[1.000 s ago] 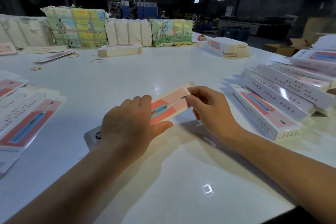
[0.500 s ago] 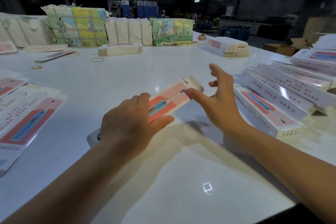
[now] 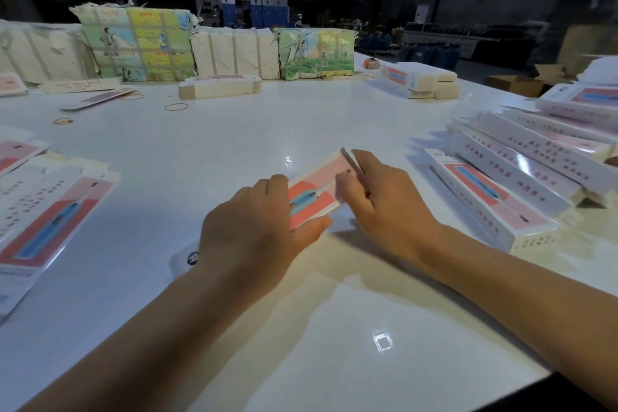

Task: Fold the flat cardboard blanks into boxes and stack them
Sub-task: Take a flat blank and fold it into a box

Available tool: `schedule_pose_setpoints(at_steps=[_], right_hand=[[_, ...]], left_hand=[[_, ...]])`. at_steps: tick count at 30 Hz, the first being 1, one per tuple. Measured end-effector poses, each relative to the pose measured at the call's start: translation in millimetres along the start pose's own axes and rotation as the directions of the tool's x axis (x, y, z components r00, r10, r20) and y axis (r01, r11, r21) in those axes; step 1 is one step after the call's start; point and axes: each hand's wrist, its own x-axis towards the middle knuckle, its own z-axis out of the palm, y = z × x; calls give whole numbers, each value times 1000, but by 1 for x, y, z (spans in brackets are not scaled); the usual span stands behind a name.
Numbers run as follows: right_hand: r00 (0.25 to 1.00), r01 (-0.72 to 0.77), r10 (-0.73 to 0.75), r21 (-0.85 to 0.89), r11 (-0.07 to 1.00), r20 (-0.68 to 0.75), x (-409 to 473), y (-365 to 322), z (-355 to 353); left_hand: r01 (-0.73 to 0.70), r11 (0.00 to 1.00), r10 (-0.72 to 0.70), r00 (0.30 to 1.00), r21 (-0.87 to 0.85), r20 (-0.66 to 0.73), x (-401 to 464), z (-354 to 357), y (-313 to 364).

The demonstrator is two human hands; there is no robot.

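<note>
I see both forearms reaching in from the bottom of the frame to the middle of the white table (image 3: 334, 328). My left hand (image 3: 254, 227) lies over the near end of the box (image 3: 314, 192), fingers curled across its top and thumb stretched along its near edge, so it holds the box against the table. My right hand (image 3: 384, 201) sits at the box's far end, fingers bent around the end flap (image 3: 351, 160), thumb resting on the pink printed face. The box lies slanted just above the centre of the frame, only its pink and red middle showing between the hands.

At the left edge lies a spread of flat blanks (image 3: 50, 211). At the right, finished boxes (image 3: 521, 184) lie side by side in a leaning row.

Further up, rubber bands (image 3: 176, 107) lie loose on the table. Along the top left stand wrapped bundles (image 3: 140, 40), with small stacks of blanks (image 3: 219, 85) just before them.
</note>
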Motion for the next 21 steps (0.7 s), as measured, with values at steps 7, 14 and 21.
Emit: schedule_pose_setpoints(at_steps=[7, 14, 21], right_hand=[[950, -291, 281, 712, 639, 136, 9, -5, -1], [916, -351, 354, 807, 475, 189, 12, -1, -3], [931, -322, 309, 840, 437, 196, 12, 1, -5]], left_hand=[[-25, 1000, 25, 999, 12, -35, -2, -3, -5], [-35, 999, 35, 998, -4, -59, -3, -3, -6], [-41, 998, 38, 998, -56, -51, -4, -6, -5]])
